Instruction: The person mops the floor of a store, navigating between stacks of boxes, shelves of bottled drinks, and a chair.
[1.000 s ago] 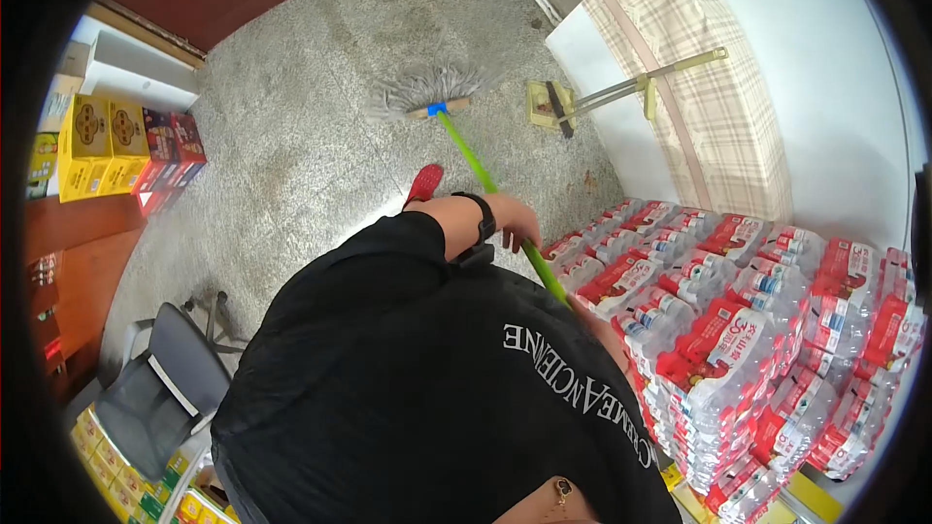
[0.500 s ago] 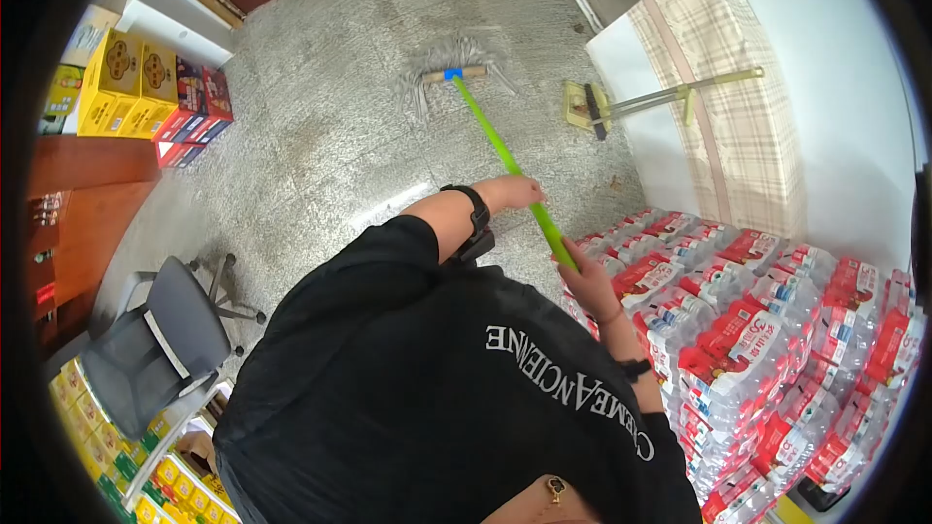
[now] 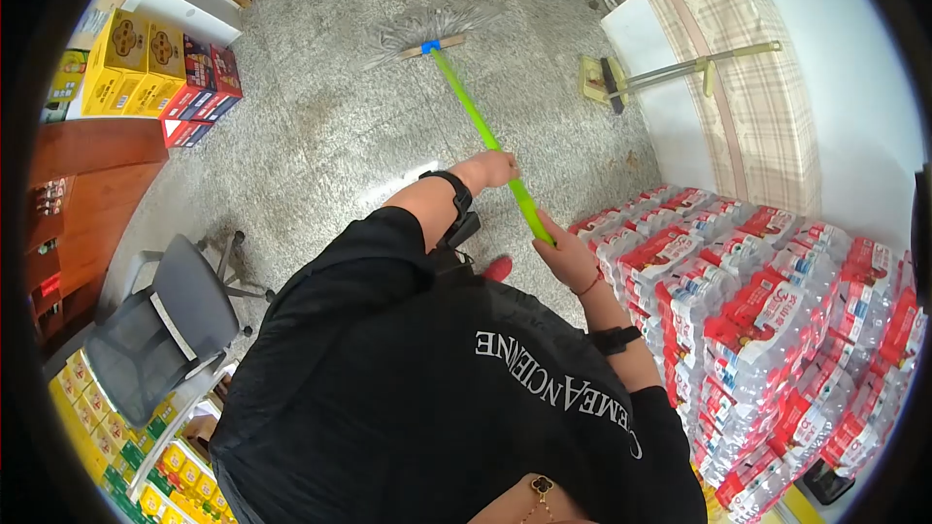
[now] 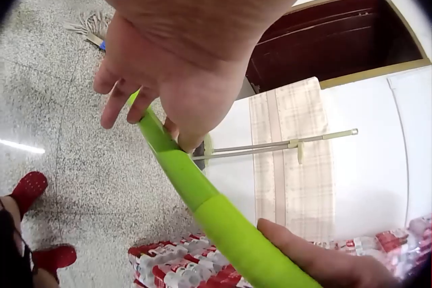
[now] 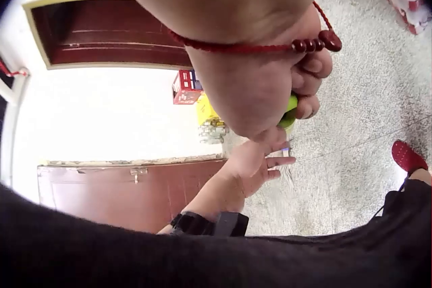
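Gray speckled floor [image 3: 320, 107] runs out ahead of me, w/ stacked bottle packs [image 3: 767, 311] on my R, boxes [image 3: 126, 63] over on my L & a desk chair [image 3: 189, 291] nearer on that side. Mop [image 3: 471, 112] is out front, its strands [image 3: 437, 24] spread on the floor, well apart from the dustpan [image 3: 592, 80] over to the R. My R hand [image 3: 568, 257] has its fingers curled round the green pole near the top end; my L hand [image 3: 490, 171] is further down, fingers bent loosely over the pole & thumb against it, so both have hold. To work it well, I'd say: let the L hand guide & the R hand steer the top, press just enough that the strands lie flat, & go in even, overlapping strokes w/ the full width of the wooden crossbar [image 3: 451, 41]. Prob. best to mind the top end too, b/c the bottle packs are near my R hand, & not swing the strands wide into the dustpan. Long axis of the pole slopes down & fwd from my R hand, angled a bit to my L, ending at the blue clamp [image 3: 431, 47]. Crossbar sits roughly crosswise to it, R end slightly farther from me than the L, & the strands fan out beyond it, pointing mostly away & to both sides.
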The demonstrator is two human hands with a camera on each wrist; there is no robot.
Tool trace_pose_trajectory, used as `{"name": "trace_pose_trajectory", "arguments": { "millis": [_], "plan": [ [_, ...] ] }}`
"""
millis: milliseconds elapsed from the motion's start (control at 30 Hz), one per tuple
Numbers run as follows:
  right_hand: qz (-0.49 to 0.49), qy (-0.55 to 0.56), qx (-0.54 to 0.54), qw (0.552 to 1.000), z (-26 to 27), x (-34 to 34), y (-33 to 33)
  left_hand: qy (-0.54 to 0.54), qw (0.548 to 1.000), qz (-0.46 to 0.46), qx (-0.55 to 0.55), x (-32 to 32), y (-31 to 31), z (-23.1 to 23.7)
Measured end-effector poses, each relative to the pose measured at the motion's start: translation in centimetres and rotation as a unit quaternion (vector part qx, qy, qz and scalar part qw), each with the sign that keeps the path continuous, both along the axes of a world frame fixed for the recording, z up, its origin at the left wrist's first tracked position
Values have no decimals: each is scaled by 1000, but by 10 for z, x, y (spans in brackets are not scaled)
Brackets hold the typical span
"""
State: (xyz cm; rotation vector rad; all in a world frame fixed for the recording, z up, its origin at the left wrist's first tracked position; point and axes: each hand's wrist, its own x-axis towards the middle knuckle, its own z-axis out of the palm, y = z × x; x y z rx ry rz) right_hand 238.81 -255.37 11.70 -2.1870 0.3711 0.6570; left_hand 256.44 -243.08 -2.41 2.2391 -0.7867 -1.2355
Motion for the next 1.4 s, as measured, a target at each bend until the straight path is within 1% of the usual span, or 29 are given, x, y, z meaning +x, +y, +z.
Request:
{"name": "trace_pose_trajectory", "arguments": {
  "millis": [67,100,167,200,267,300,333,367,400,467,500,567,600,667,700,733,800,833,867,900,967,1033,1100,1167,1200,1267,1300,1367,1400],
  "plan": [
    [2,17,-6,1000,12,-30,-1,32,999,-22,-17,-27,-1,2],
    [4,35,-11,999,17,-44,-2,29,999,-23,-19,-41,-1,-4],
    [-5,24,-8,1000,23,-83,-7,39,995,-18,-91,-74,-2,-22],
    [-13,16,-2,1000,24,-104,-11,37,995,-22,-93,-88,-6,-16],
    [-27,9,4,1000,25,-149,-22,151,988,27,-7,-123,-16,-3],
    [-18,-23,-3,1000,28,-170,-28,152,988,22,-7,-143,-22,-5],
    [-12,-55,-11,998,31,-193,-30,172,984,47,22,-163,-30,-7],
    [-31,-22,-22,999,39,-219,-35,194,977,71,51,-187,-38,-8],
    [-38,-21,-22,999,56,-239,-35,194,977,64,52,-211,-46,-7],
    [-34,79,-84,993,83,-283,-36,199,979,20,45,-262,-60,-2],
    [-46,23,-78,996,72,-321,-42,201,979,7,46,-287,-65,5],
    [-67,34,-76,994,86,-371,-45,237,970,33,36,-332,-75,21],
    [-76,40,-71,994,94,-390,-45,237,970,27,36,-350,-81,24],
    [-97,48,-53,993,107,-421,-44,269,959,-64,56,-378,-93,31],
    [-117,21,-36,992,108,-435,-43,250,964,-82,30,-384,-91,65],
    [-138,-5,-18,990,108,-444,-43,250,964,-83,30,-390,-94,64],
    [-147,14,-14,989,111,-443,-42,219,969,-108,42,-400,-100,55],
    [-152,38,-3,988,112,-437,-41,221,968,-106,44,-401,-100,44],
    [-155,63,8,986,111,-431,-42,242,967,-71,30,-400,-99,31],
    [-152,62,8,986,108,-423,-44,260,965,-35,16,-391,-98,28],
    [-134,36,-19,990,98,-409,-46,253,967,-22,18,-368,-100,21],
    [-133,35,-6,991,89,-385,-50,253,967,-13,22,-344,-101,20],
    [-132,34,4,991,75,-361,-54,192,981,-8,26,-318,-104,14],
    [-126,0,15,992,46,-339,-56,143,989,1,41,-295,-105,-3],
    [-126,2,15,992,31,-329,-58,144,989,1,42,-285,-105,-17],
    [-102,58,29,993,2,-314,-62,44,997,-37,47,-275,-105,-42],
    [-103,60,31,992,-8,-310,-64,46,997,-37,49,-276,-109,-43],
    [-73,-26,-22,997,-22,-313,-69,-67,994,-58,66,-282,-116,-43],
    [-78,-26,-21,996,-23,-317,-74,-68,993,-63,67,-286,-120,-42]
  ]
}}
